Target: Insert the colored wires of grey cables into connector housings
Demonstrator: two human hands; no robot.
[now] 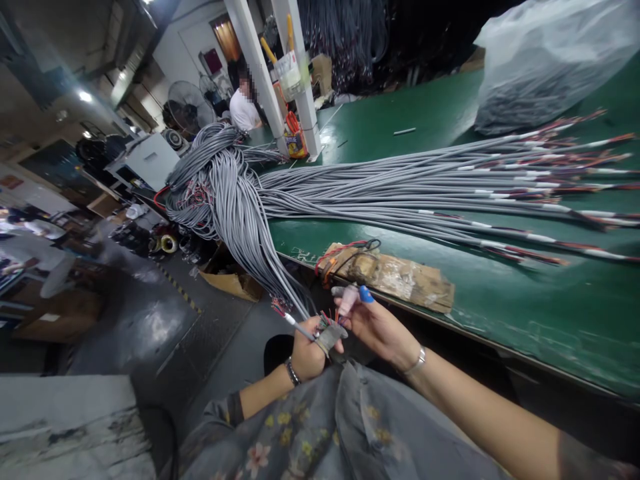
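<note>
A grey cable (303,329) lies in the left hand (307,355), in front of the person's lap and just off the near edge of the green table (540,300). Its long axis slants, the white-banded end with its coloured wires pointing up and left. The left hand is curled closed around it; more coloured wires (329,320) fan upward between the hands. The right hand (380,330) has its fingertips drawn close together at those wires (whether they pinch one, I cannot tell). A wooden board (415,281) lies at the table edge beyond the right hand, and a thick cable bundle (240,193) drapes off the table's left end. Printing on the orange packet (295,142) by the posts is too blurred to read.
</note>
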